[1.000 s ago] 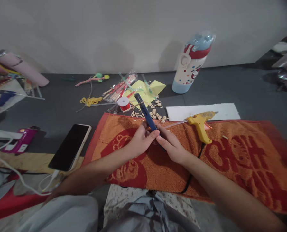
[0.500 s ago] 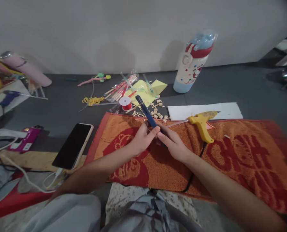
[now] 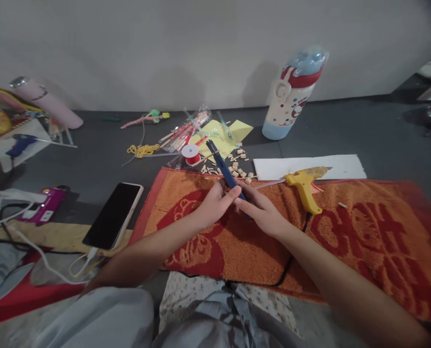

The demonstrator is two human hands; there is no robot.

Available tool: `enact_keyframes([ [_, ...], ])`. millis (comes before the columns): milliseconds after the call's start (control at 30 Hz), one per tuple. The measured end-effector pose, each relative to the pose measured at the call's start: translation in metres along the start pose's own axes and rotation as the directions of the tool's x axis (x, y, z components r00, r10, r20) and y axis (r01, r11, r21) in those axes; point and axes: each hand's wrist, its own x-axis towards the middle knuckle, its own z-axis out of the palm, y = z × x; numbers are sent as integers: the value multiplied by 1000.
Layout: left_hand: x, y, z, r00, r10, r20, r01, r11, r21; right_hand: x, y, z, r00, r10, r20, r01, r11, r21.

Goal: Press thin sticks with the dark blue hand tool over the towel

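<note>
A long, narrow dark-blue tool (image 3: 222, 166) points away from me over the orange towel, tilted up to the left. Its far end looks dark and split, with a thin pale stick beside it; I cannot make out its exact kind. My left hand (image 3: 221, 200) is closed around its lower part from the left, thumb on top. From the right, my right hand (image 3: 259, 208) grips the same part, its thumb close to the left one. The fingers underneath are mostly hidden. Just beyond the hands lie small cut wooden pieces (image 3: 237, 169).
A yellow glue gun (image 3: 304, 186) lies across the towel (image 3: 259, 256) and a white board (image 3: 346, 166). Behind are a red thread spool (image 3: 191, 154), yellow paper (image 3: 241, 129) and a bottle (image 3: 291, 99). A phone (image 3: 112, 215) and a purple power strip (image 3: 47, 205) lie left.
The whole view has shifted slightly, so things on the left appear a little further right. Both hands keep their hold on the dark-blue tool in nearly the same pose.
</note>
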Motion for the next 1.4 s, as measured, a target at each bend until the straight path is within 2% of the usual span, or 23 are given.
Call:
enact_keyframes([
  [167,4,4,-5,996,-40,77,39,999,19,-2,-6,2,999,18,-30,-16,999,50],
  [233,5,7,-11,997,-35,64,28,993,118,-1,-7,1,998,46,-31,-43,994,98],
  [300,5,11,-19,1000,17,14,-20,947,321,0,-7,-1,996,78,-29,-73,986,149],
  [367,5,17,-28,989,146,-25,-100,788,608,2,-5,-4,993,107,-41,-97,976,197],
  [433,5,25,-38,944,329,5,-202,567,798,3,-4,-6,989,137,-59,-118,960,255],
  [467,6,28,-43,908,417,34,-244,462,853,3,-3,-6,986,153,-64,-130,952,276],
  [533,10,33,-54,802,588,105,-311,260,914,3,-3,-7,983,168,-69,-142,948,286],
  [567,13,34,-60,760,638,125,-309,186,933,3,-4,-7,984,167,-68,-142,950,279],
  [633,19,34,-72,710,689,150,-291,93,952,2,-6,-6,986,159,-52,-141,958,249],
  [667,22,33,-77,697,699,160,-286,67,956,2,-7,-6,987,155,-44,-140,962,233],
  [767,28,29,-86,714,677,177,-277,41,960,1,-11,-6,988,149,-30,-141,973,185],
  [867,28,27,-87,729,652,208,-295,25,955,-1,-13,-7,989,147,-19,-144,982,122],
  [1133,25,27,-82,702,671,240,-319,-5,948,-7,-9,-8,995,91,-46,-88,995,49],
  [1400,24,29,-81,676,706,210,-334,39,942,-10,-5,-8,998,46,-32,-46,999,5],
])
